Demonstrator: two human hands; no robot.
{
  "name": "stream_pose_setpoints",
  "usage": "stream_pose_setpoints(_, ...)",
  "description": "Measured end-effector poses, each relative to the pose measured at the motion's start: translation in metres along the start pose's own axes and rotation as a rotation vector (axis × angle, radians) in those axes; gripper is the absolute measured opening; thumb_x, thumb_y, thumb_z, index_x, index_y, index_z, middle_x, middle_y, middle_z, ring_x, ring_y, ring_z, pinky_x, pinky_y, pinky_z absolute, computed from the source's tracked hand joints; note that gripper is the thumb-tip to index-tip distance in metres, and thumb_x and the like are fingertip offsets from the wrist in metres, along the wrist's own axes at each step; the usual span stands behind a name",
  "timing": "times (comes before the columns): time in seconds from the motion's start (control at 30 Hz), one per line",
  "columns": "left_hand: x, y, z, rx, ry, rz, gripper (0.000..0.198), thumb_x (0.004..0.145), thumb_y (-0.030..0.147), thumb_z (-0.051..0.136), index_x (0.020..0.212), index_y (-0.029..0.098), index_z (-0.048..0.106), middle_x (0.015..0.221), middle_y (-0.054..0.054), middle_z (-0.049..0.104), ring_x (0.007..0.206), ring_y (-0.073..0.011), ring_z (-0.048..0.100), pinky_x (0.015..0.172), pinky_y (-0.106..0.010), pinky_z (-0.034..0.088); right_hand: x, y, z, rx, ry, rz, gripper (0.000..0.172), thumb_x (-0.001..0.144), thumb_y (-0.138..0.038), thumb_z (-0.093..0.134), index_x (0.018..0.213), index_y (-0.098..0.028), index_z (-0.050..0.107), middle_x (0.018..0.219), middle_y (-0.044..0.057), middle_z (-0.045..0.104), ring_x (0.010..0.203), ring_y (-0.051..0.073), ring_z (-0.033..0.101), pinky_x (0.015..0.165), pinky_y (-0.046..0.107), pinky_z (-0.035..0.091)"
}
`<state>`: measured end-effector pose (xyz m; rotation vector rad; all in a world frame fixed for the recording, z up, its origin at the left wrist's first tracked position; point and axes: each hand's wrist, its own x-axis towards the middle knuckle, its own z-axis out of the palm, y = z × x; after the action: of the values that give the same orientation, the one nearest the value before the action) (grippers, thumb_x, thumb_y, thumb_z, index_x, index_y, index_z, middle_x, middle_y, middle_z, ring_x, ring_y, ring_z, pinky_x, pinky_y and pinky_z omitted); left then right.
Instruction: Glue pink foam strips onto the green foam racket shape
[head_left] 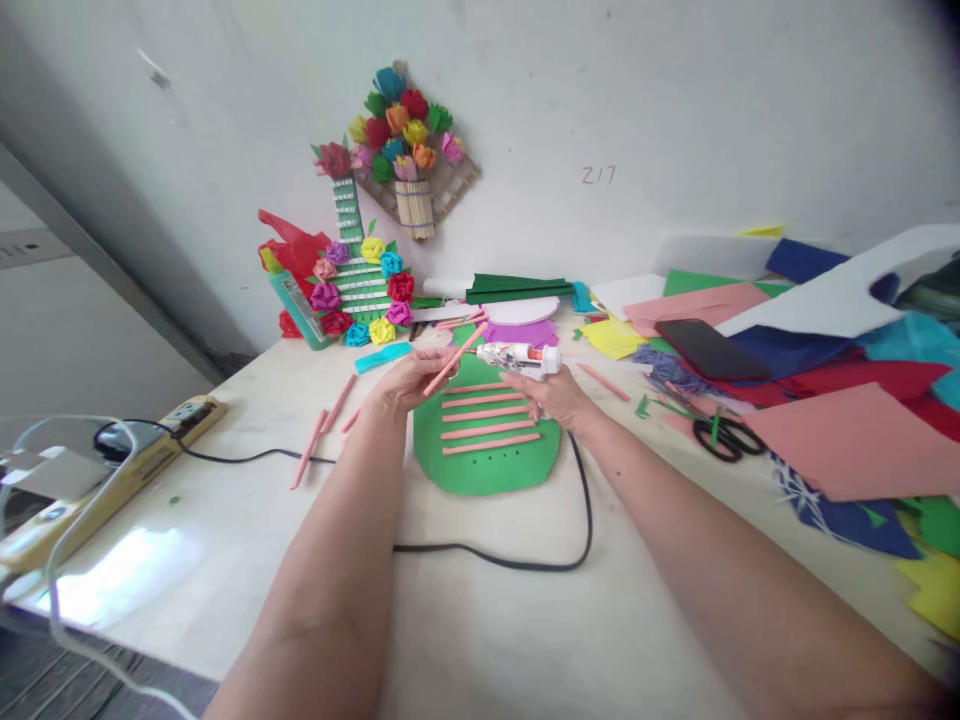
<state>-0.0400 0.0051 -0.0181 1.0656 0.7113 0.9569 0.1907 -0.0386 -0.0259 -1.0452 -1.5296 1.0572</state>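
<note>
My left hand (409,385) is closed on a pink paper stick (455,358) that points up and to the right. My right hand (553,395) grips a white hot glue gun (520,355) whose nozzle faces left, close to the stick's upper end. Both hands hover over the far edge of a green paper shape (486,462) lying flat on the table. Several pink sticks (489,422) lie across it in parallel rows. The gun's black cord (525,560) loops toward me over the table.
Loose pink sticks (319,440) lie left of the green shape. A power strip (161,440) sits at the left edge. Scissors (724,437), a dark phone (711,350) and heaps of coloured paper (847,440) fill the right. Paper-flower crafts (364,285) stand against the wall.
</note>
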Motion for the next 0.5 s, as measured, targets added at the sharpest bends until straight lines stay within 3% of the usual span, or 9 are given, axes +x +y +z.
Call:
stream_pose_setpoints(0.27, 0.0011, -0.0016, -0.0022, -0.007, -0.001, -0.003, 0.019, 0.063, 0.009, 0.066, 0.082, 0.004, 0.064, 0.066, -0.007, 0.062, 0.05, -0.0076, 0.055, 0.042, -0.013, 0.041, 0.0017, 0.0005, -0.0055, -0.009, 0.088, -0.002, 0.034, 0.062, -0.047, 0.066, 0.073, -0.015, 0.061, 0.045, -0.004, 0.051, 0.028, 0.007, 0.041, 0.027, 0.021, 0.036)
stream_pose_setpoints(0.5, 0.0016, -0.002, -0.0009, 0.003, 0.009, 0.015, 0.018, 0.063, 0.011, 0.067, 0.079, 0.005, 0.064, 0.066, -0.007, 0.061, 0.052, -0.0078, 0.056, 0.043, -0.013, 0.041, -0.0001, -0.0013, -0.0011, -0.003, 0.034, -0.004, 0.034, 0.06, -0.045, 0.067, 0.073, -0.014, 0.062, 0.046, -0.004, 0.052, 0.029, 0.007, 0.041, 0.027, 0.021, 0.037)
